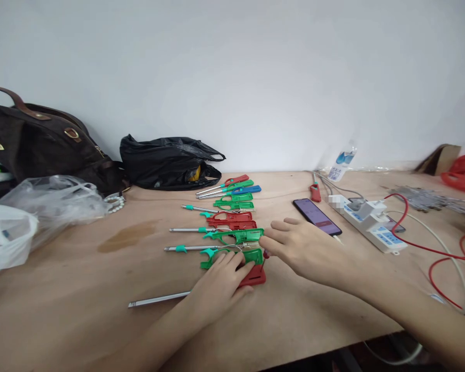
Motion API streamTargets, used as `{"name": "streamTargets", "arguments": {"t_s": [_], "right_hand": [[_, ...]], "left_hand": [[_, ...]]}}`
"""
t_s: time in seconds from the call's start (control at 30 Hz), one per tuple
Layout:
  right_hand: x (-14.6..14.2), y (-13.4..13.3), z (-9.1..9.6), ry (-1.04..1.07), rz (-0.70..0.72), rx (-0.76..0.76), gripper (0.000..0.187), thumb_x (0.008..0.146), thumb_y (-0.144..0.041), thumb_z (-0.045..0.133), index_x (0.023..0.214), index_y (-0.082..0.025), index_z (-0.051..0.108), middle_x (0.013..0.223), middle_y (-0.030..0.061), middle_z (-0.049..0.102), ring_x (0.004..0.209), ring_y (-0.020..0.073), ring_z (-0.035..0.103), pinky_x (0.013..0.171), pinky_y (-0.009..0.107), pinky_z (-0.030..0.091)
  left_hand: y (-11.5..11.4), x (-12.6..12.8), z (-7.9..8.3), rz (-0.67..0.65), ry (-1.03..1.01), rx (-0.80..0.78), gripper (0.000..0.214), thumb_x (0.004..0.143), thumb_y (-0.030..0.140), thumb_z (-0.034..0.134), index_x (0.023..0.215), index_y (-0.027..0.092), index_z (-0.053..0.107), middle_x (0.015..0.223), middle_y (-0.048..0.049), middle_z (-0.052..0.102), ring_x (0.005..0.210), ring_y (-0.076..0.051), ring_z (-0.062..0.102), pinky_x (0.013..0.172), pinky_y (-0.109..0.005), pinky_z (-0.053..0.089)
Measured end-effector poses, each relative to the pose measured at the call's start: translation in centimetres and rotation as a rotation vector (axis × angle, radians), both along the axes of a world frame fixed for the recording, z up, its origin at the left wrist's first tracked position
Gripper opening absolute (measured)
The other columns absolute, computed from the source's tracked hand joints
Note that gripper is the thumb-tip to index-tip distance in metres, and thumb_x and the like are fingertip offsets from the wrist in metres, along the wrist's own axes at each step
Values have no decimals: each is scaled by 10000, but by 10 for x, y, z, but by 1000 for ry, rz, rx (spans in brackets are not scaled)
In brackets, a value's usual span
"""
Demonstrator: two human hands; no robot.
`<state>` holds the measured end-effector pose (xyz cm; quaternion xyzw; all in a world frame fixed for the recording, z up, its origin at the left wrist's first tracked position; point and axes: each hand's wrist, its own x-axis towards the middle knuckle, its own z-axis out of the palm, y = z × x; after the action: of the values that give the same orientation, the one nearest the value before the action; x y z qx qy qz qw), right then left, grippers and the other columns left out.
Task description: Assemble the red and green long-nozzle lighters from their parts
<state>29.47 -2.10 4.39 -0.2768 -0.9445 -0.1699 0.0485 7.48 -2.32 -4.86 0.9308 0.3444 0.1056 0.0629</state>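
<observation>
My left hand (pixel 217 284) presses a red utility lighter (pixel 256 277) down on the table, its fingers bent over the handle. The lighter's metal tube sticks out to the left under my wrist. My right hand (pixel 298 248) is closed around a small screwdriver (pixel 265 255) with a red grip, mostly hidden by the fingers. Its shaft points down at the right end of the red handle. Just beyond my left hand lies a green open half-shell (pixel 253 256). Further back are another green shell (pixel 240 236) and a red shell (pixel 236 221), with metal tubes beside them.
Whole lighters, one of them blue (pixel 246 189), lie at the back near a black plastic bag (pixel 163 163). On the right are a phone (pixel 316 217), a power strip (pixel 366 225), red cables and a pile of metal tubes (pixel 426 199). Bags stand at left.
</observation>
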Motion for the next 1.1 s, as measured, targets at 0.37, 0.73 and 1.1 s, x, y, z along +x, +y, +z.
{"name": "streamTargets", "arguments": {"t_s": [0.37,0.73,1.1], "right_hand": [[-12,-8,0,-81,-219,-8,114,903,-127,526,804,-181,542,640,47,627,539,190,528,522,313,222],[-14,-31,0,-126,-339,145,156,784,-44,550,730,-191,550,598,50,599,471,196,512,483,325,203],[-15,-19,9,50,-517,-94,164,835,-129,580,682,-184,603,601,49,635,501,177,538,480,281,230]], "left_hand": [[1,1,0,-5,41,13,373,898,311,626,1251,200,576,1037,-76,577,945,-253,534,820,-395,476],[1,-1,-4,-20,-29,19,323,929,332,570,1223,199,585,1014,-74,577,950,-251,533,821,-391,473],[-2,-2,-2,-11,-18,20,348,928,312,572,1261,210,563,1041,-71,570,945,-239,532,847,-392,466]]}}
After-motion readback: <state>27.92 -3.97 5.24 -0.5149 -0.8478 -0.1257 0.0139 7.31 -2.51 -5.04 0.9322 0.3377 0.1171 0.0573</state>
